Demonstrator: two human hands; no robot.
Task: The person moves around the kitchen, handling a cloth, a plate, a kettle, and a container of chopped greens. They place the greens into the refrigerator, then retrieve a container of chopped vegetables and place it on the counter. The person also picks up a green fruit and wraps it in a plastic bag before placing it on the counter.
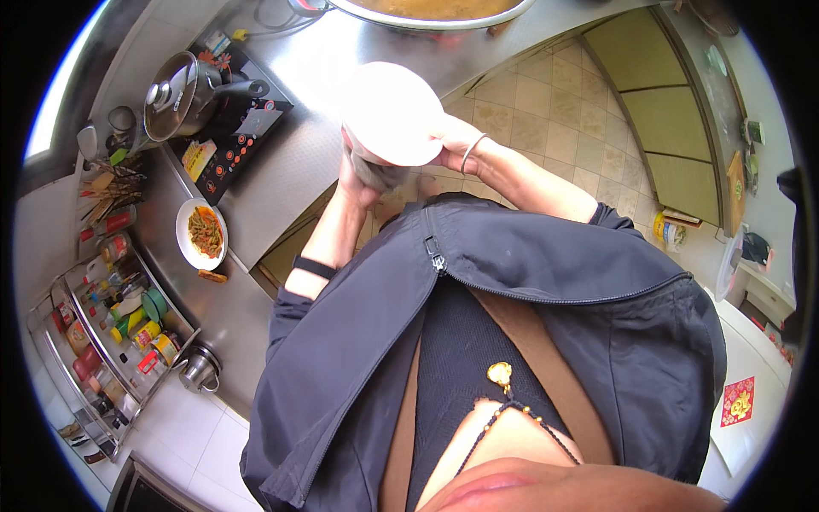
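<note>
A white plate, washed out by glare, is held up over the near edge of the steel counter. My right hand grips its right rim, with the thumb over the edge. Below the plate's lower left side, my left hand is closed round a crumpled greyish cloth, which lies against the plate. Part of the left fingers is hidden behind the plate and cloth.
A lidded pot stands on a black induction cooker to the left. Closer lie a plate of cooked food and a rack of seasoning bottles. A large pan of brown liquid sits at the far edge.
</note>
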